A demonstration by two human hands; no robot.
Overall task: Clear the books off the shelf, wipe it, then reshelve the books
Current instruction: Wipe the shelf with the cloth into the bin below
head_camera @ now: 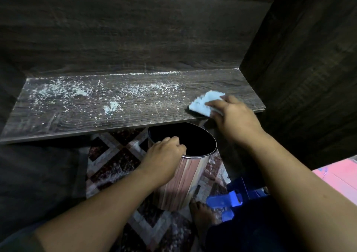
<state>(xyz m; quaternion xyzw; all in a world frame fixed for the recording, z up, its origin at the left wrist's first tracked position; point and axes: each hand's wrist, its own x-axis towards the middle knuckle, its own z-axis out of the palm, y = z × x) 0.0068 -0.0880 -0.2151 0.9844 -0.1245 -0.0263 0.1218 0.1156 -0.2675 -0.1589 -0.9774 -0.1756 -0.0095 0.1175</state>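
Observation:
The dark wooden shelf (135,112) holds no books and is sprinkled with white dust and crumbs, thickest at the left and along the back. My right hand (234,116) presses a light blue cloth (205,102) flat on the shelf near its right front edge. My left hand (164,156) grips the rim of a round bin (185,178) with a wood-stripe outside and a dark inside, held tilted just below the shelf's front edge. No books are in view.
Dark wood panels close the shelf at the back and right (309,68). Below lies a patterned rug (116,161). A blue object (225,200) and my bare foot (202,213) are beside the bin. Something pink (340,176) lies at the right edge.

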